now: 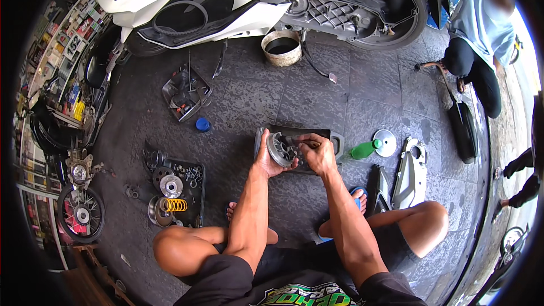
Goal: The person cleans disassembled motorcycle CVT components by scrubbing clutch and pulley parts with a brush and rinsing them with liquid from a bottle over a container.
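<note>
My left hand [265, 158] grips a round metal clutch part [277, 150] by its rim, tilted so that its dark inner pieces face right. Close to that open face is my right hand [320, 154], its fingers pinched together. Whatever they hold, if anything, is too small to make out. Beneath both hands lies a dark plastic tray [337, 143] with a handle opening at its right end. A green bottle [364, 149] and a shiny metal disc [385, 143] lie just right of the tray.
Ahead stands a white scooter [226, 11], a dirty bucket [290, 56] beside it. At left are a tool tray [170, 92], a blue cap [203, 124] and a yellow spring [175, 205] among metal parts. A silver cover [409, 175], a muffler [463, 130] and another person [479, 17] are right.
</note>
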### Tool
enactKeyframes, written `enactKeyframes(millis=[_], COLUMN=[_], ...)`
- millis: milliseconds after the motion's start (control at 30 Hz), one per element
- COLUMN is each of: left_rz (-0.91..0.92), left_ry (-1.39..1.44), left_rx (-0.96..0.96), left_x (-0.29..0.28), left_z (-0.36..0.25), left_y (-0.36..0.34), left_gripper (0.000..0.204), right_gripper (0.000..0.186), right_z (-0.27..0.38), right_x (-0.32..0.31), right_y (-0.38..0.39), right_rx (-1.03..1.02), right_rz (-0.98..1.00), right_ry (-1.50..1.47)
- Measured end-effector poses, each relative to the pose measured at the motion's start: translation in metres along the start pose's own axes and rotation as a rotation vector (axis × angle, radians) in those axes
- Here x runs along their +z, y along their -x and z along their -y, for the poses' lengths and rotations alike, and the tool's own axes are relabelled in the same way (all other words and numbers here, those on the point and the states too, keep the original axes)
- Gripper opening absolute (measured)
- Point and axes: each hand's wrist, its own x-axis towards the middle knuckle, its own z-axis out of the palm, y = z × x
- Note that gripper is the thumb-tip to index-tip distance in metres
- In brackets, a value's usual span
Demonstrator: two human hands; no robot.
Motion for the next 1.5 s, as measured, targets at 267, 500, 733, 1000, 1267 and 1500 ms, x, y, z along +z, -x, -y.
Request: enactKeyframes(millis=[267, 500, 733, 1000, 1267, 1500], left_rz=[0.135, 0.250, 0.222, 0.236, 0.299, 0.426], left_ry=[0.043, 0.050, -0.036, -0.065, 0.002, 0.084], left_rx=[-0.067, -0.182, -0.200, 0.160, 0.308, 0.373], left_x=[-0.012, -0.015, -0.011, -0.002, 0.004, 0.007], left_z=[0.003, -0.005, -0.007, -0.006, -0.008, -0.009], left_y=[0.004, 0.004, 0.011, 0.012, 0.013, 0.016], left_gripper=[0.110, 0.115, 0.109, 0.087, 0.085, 0.093], right_gripper=[0.025, 0.025, 0.022, 0.023, 0.021, 0.020], right_z=[0.009, 0.021, 0.031, 0.045, 0.050, 0.069], right_x=[-0.006, -0.016, -0.019, -0.021, -0.020, -0.021], right_y=[0.004, 0.000, 0.002, 0.006, 0.014, 0.027], right_rx=[0.001, -0.114, -0.133, -0.182, -0.209, -0.100], right_rz=[-0.022, 0.231, 0.249, 0.186, 0.124, 0.083], right_ry=[0.041, 0.064, 0.049, 0.060, 0.046, -0.058])
